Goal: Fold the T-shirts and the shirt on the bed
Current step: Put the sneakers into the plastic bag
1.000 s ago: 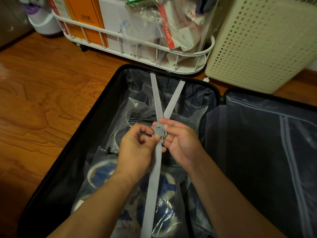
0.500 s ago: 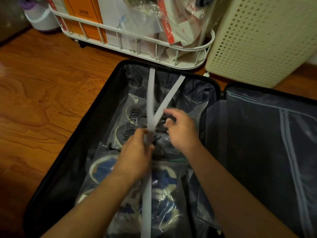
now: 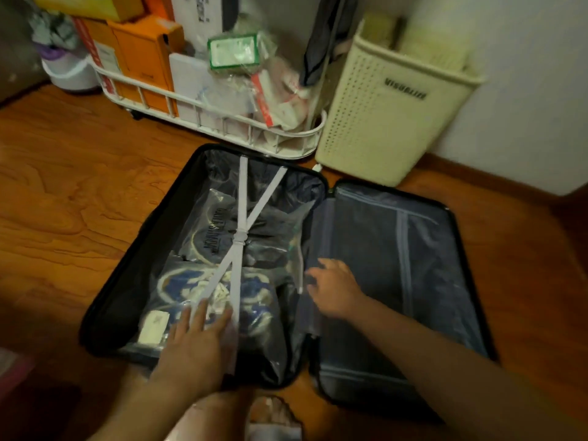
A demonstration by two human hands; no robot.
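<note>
An open black suitcase (image 3: 105, 300) lies on the wooden floor. Its left half holds clothes packed in clear plastic bags: a dark garment with lettering (image 3: 219, 230) and a blue and white one (image 3: 187, 281). Grey elastic straps (image 3: 243, 192) cross over them and meet at a fastened buckle (image 3: 240, 238). My left hand (image 3: 197, 348) lies flat with straight fingers on the near bag, by the lower straps. My right hand (image 3: 334, 288) rests with spread fingers at the middle hinge, on the edge of the grey zipped lining (image 3: 397, 265). No bed is in view.
A white wire cart (image 3: 203, 119) full of boxes and packets stands just behind the suitcase. A cream perforated laundry basket (image 3: 381, 122) stands against the wall at the back right. A white bin (image 3: 70, 71) is at the far left. My knee (image 3: 241, 418) shows at the bottom.
Both hands have let go of the strap buckle, which now lies fastened on the bags. The left hand dropped to the near bag, the right moved to the hinge. The view pulled back.
</note>
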